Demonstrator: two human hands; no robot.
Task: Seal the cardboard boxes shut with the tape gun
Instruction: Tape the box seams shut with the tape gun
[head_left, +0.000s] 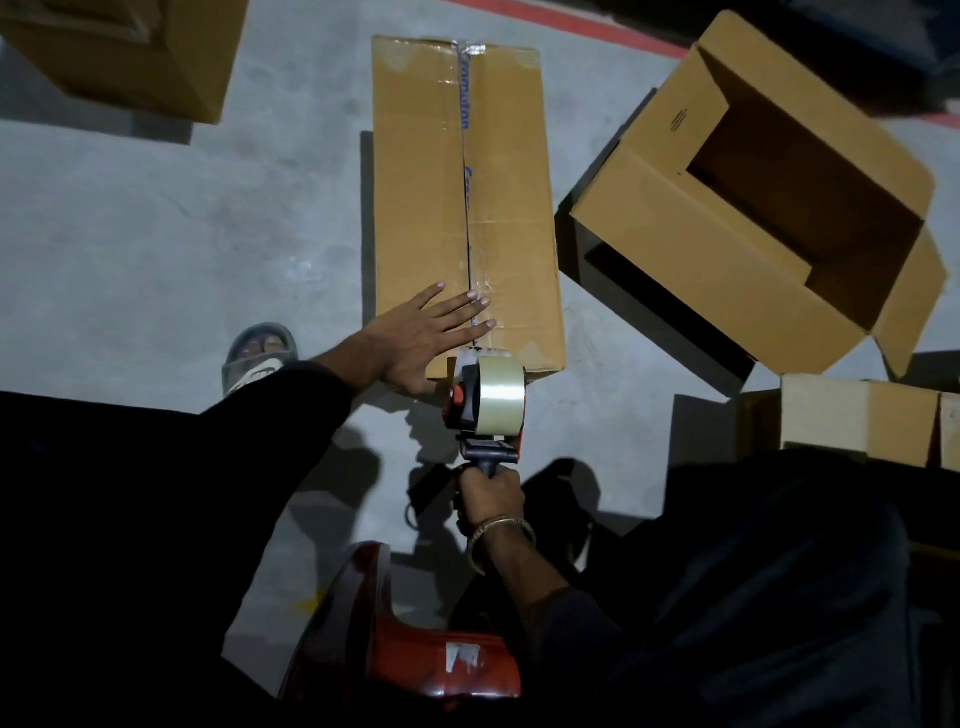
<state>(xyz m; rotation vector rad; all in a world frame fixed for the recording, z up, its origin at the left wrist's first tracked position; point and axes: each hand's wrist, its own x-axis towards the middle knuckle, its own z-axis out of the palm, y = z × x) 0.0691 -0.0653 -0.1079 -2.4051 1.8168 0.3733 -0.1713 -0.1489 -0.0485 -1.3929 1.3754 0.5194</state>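
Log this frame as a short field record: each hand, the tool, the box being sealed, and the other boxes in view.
left hand: flat, fingers straight, pressing the near end of the closed box
right hand: grips the handle of the tape gun
tape gun: at the box's near edge, over the centre seam, clear tape roll mounted
closed box: flaps shut, tape along the seam
open box: right of it, flaps up, inside dark
other boxes: one top left, one at right edge
surface: concrete floor
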